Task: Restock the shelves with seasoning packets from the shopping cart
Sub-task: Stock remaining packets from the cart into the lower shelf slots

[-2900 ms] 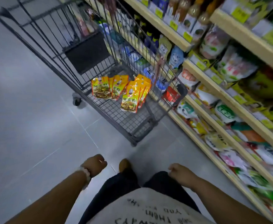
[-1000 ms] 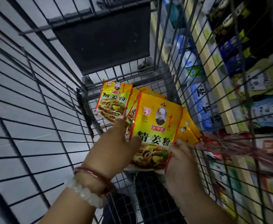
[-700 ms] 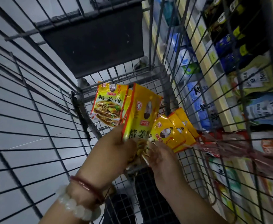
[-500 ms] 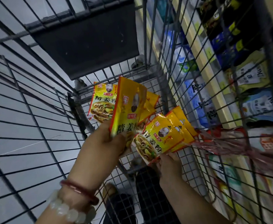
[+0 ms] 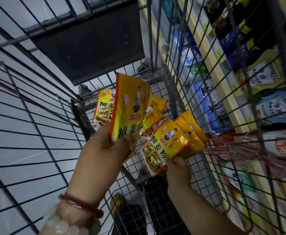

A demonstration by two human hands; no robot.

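The left hand [image 5: 103, 150] grips one yellow seasoning packet [image 5: 130, 109] upright, printed 精姜粉, and the right hand [image 5: 177, 168] pinches the lower edge of a fan of three same packets [image 5: 171, 139]. Three more packets [image 5: 103, 109] lie behind them in the wire shopping cart [image 5: 37, 119], beside the shelves [image 5: 223, 78].

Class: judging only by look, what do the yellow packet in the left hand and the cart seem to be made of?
Yellow packet: probably glossy plastic or foil film; it shines, creases and has a printed face.
Cart: apparently grey metal wire; thin rigid bars form an open grid, with a dull finish.
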